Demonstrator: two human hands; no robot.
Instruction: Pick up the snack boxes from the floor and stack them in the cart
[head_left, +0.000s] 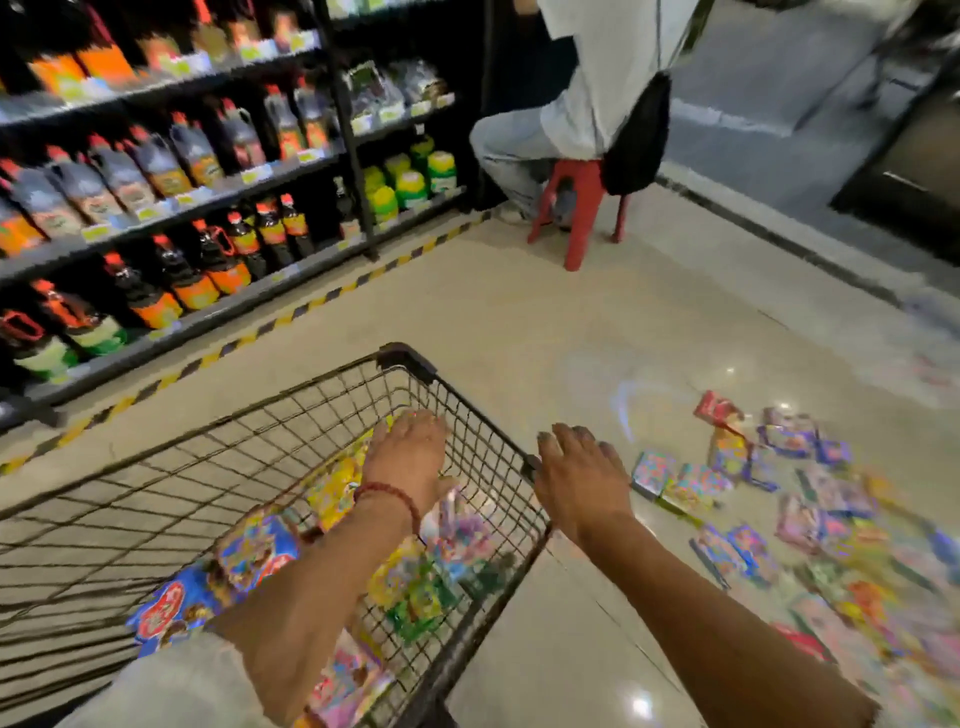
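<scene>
A black wire cart fills the lower left, with several colourful snack boxes lying inside it. My left hand reaches into the cart over the boxes, fingers straight and spread, holding nothing. My right hand hovers palm down just outside the cart's right rim, fingers straight, also holding nothing. Many more snack boxes lie scattered on the tiled floor to the right of the cart; those nearest the right edge are blurred.
Dark shelves of bottles line the left side behind a yellow-black floor stripe. A person sits on a red plastic stool at the aisle's far end. Bare glossy floor lies between cart and stool.
</scene>
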